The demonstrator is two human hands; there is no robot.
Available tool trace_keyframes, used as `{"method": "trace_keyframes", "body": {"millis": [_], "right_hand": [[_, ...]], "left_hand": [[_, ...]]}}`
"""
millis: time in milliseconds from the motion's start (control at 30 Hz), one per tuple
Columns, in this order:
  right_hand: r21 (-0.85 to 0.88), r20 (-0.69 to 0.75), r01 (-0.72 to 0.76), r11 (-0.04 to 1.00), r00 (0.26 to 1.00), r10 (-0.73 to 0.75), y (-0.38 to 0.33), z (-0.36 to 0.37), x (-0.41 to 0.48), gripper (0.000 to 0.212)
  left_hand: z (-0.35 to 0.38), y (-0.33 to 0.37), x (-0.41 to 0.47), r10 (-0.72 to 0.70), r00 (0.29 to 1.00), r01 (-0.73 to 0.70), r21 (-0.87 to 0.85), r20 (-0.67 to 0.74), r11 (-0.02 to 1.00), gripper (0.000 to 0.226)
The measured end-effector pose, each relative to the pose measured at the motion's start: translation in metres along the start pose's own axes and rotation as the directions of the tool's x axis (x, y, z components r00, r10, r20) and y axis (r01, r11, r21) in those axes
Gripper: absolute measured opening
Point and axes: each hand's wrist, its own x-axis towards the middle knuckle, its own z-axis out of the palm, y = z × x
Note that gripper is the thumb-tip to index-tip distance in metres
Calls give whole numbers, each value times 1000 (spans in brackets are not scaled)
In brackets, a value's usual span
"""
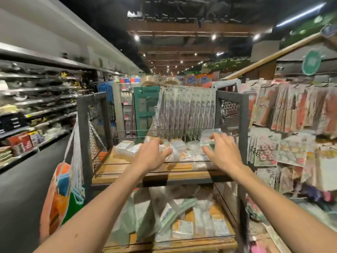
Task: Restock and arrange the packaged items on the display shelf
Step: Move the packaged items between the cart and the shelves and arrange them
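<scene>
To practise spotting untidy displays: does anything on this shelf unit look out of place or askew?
The lower-shelf packets lie jumbled, tilted and overlapping, and the upper-shelf packets sit in a loose heap. By contrast, the hanging packets behind form an even row.

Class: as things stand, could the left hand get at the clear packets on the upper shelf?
Probably yes: the left hand is open, right beside the clear packets on the upper shelf, with nothing visible between them.

Your clear packaged items (177, 145) lie jumbled toward the back edge of the wooden display shelf (113, 170), mostly right of centre.
</scene>
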Motion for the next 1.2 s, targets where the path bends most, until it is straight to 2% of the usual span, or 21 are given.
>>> {"method": "trace_keyframes", "body": {"millis": [67,167,333,400,500,600,667,767,900,1000,1100,1200], "right_hand": [[-39,-25,-68,997,997,68,12,0,21,57],[-25,48,-195,981,979,196,21,5,45,71],[109,209,-260,959,950,233,22,15,65,82],[169,243,-311,935,933,266,26,19,71,84],[331,288,-450,829,885,366,32,22,76,81],[417,233,-462,782,887,400,35,25,75,61],[455,183,-430,780,902,390,33,21,69,52],[520,65,-319,792,940,336,24,7,56,51],[539,-112,-133,832,967,227,-1,-17,29,54],[584,-168,16,812,980,102,-30,-25,2,55],[645,-152,136,752,987,-47,-68,-21,-30,52],[687,-113,262,678,960,-256,-116,-2,-75,51]], "left_hand": [[14,4,25,-82,996,83,-31,40,996,69],[32,8,52,-196,974,204,-70,113,976,85],[51,17,68,-254,944,264,-22,212,964,113],[55,19,68,-258,946,265,-6,196,964,107],[54,23,66,-261,949,271,-34,176,962,78],[51,24,60,-231,965,244,-101,124,965,67],[46,22,52,-181,983,182,-192,21,964,69],[26,22,34,-97,987,56,-286,-129,956,67],[-6,9,8,20,965,-77,-208,-262,975,63],[-31,-15,-23,38,952,-99,-186,-303,978,62],[-60,-44,-68,39,942,-100,-169,-334,980,59],[-83,-84,-127,-18,930,-33,-131,-367,991,54]]}}
